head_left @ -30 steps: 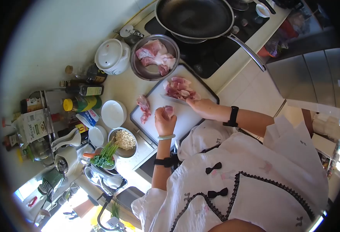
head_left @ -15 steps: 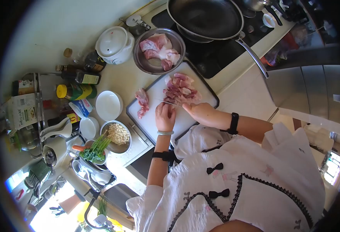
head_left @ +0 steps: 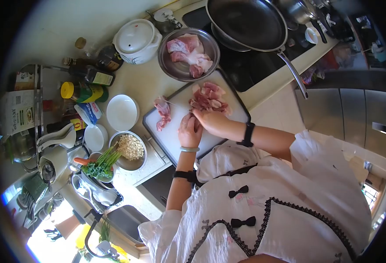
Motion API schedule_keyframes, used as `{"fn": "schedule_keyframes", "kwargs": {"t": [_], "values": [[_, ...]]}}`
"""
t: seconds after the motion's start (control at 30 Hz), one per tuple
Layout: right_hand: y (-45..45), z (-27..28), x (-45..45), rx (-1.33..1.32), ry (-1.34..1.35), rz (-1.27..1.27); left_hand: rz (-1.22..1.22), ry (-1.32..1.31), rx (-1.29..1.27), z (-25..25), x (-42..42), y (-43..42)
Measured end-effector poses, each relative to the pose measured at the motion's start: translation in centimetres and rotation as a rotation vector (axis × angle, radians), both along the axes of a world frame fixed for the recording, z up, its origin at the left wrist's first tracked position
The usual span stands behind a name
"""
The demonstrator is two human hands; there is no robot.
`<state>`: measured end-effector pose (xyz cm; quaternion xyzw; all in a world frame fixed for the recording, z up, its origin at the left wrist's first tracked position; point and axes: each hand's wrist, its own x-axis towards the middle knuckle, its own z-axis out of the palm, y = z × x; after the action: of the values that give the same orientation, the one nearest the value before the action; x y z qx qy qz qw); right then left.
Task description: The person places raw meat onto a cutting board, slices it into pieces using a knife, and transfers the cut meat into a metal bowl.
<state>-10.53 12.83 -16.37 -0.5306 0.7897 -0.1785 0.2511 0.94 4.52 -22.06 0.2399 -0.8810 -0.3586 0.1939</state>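
My right hand [head_left: 211, 121] is closed round the handle of a knife [head_left: 171, 103], whose thin blade points left across the white cutting board [head_left: 164, 140]. Close beside it, my left hand [head_left: 190, 130] presses down on the board with curled fingers. Whatever lies under those fingers is hidden. A pile of sliced raw meat [head_left: 210, 98] lies just beyond both hands. To the left on the board is a separate strip of raw meat [head_left: 162, 113]. Larger chunks of raw meat [head_left: 190, 55] sit in a metal bowl [head_left: 165, 70] touching the board's far edge.
A wok [head_left: 245, 22] stands on the black stove [head_left: 250, 70] at the upper right. Left of the board are a white bowl [head_left: 122, 112], a bowl of pale pieces like peeled garlic [head_left: 130, 147] and leafy greens [head_left: 100, 168]. A lidded white pot [head_left: 138, 41] and bottles line the wall.
My right hand has shifted left against my left hand, and the knife has slid left toward the meat strip. The view has tilted slightly.
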Motion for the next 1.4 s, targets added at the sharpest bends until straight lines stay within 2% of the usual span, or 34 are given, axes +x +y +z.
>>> {"fn": "schedule_keyframes", "kwargs": {"t": [0.07, 0.13, 0.17, 0.23, 0.27, 0.33, 0.37, 0.43, 0.47, 0.53, 0.67, 0.73, 0.8, 0.87, 0.93, 0.97, 1.07, 1.17, 1.27, 1.33, 1.4], "values": [[2.6, 0.7, -0.2, -0.085, 0.014, -0.020, 0.022, 0.038, -0.014, 0.2, -0.1, -0.2], [4.9, 2.9, -0.3, 0.144, -0.152, -0.092, 0.003, 0.031, -0.018, 0.0, 0.0, -0.4], [4.9, 2.2, -0.2, 0.155, -0.156, -0.087, 0.009, 0.026, -0.007, 0.0, 0.0, -0.3], [3.9, 0.6, -0.2, -0.138, -0.094, -0.076, -0.012, 0.054, 0.017, -0.1, -0.2, -0.4], [2.6, 0.2, -0.3, -0.133, -0.096, -0.076, -0.011, 0.051, 0.022, 0.0, -0.3, -0.3], [-1.2, 0.7, -0.7, 0.139, -0.096, -0.026, -0.068, 0.003, 0.029, 0.1, -0.3, -0.1], [-1.5, -0.3, -0.7, 0.135, -0.097, -0.022, -0.065, 0.002, 0.024, 0.1, -0.2, 0.0], [-1.9, -2.2, -1.0, -0.094, -0.035, -0.042, -0.048, 0.045, 0.000, -0.2, -0.4, -0.4], [-1.3, -2.4, -1.1, -0.098, -0.029, -0.041, -0.047, 0.051, -0.003, -0.1, -0.4, -0.4], [0.7, -1.5, -1.4, 0.070, -0.095, -0.085, -0.019, 0.013, -0.004, 0.2, -0.1, -0.5], [4.8, 1.5, -2.1, 0.115, -0.001, 0.033, 0.009, 0.066, -0.001, 0.8, 0.8, -0.6], [5.5, 3.2, -1.9, 0.055, 0.046, 0.046, 0.030, 0.076, 0.216, 1.6, 1.6, -0.5], [5.4, 5.6, -1.1, 0.065, 0.035, 0.067, 0.001, 0.130, 0.148, 1.3, 1.9, -0.7], [5.2, 6.1, -0.5, 0.074, 0.024, 0.087, 0.020, 0.048, 0.173, 0.4, 2.2, -0.4], [5.0, 5.8, 0.1, 0.285, -0.002, 0.120, 0.010, 0.059, 0.095, 0.3, 1.9, -0.3], [5.4, 5.3, 0.4, 0.290, -0.002, 0.118, -0.003, 0.071, 0.011, 0.2, 1.7, -0.3], [6.4, 4.5, 0.8, 0.195, 0.086, 0.119, 0.015, 0.097, -0.028, -0.1, 1.3, -0.2], [6.7, 5.1, 0.8, 0.229, 0.035, 0.083, 0.045, 0.103, -0.008, -0.3, 1.0, 0.1], [4.8, 3.0, 0.9, 0.224, -0.037, 0.027, 0.062, 0.088, 0.012, -0.4, 1.1, 0.3], [1.6, 0.4, 1.0, -0.079, -0.024, 0.015, 0.065, 0.091, 0.023, -0.5, 1.2, 0.3], [0.1, -0.8, 1.5, -0.101, -0.004, 0.013, 0.070, 0.093, 0.021, -0.5, 1.4, 0.0]]}}
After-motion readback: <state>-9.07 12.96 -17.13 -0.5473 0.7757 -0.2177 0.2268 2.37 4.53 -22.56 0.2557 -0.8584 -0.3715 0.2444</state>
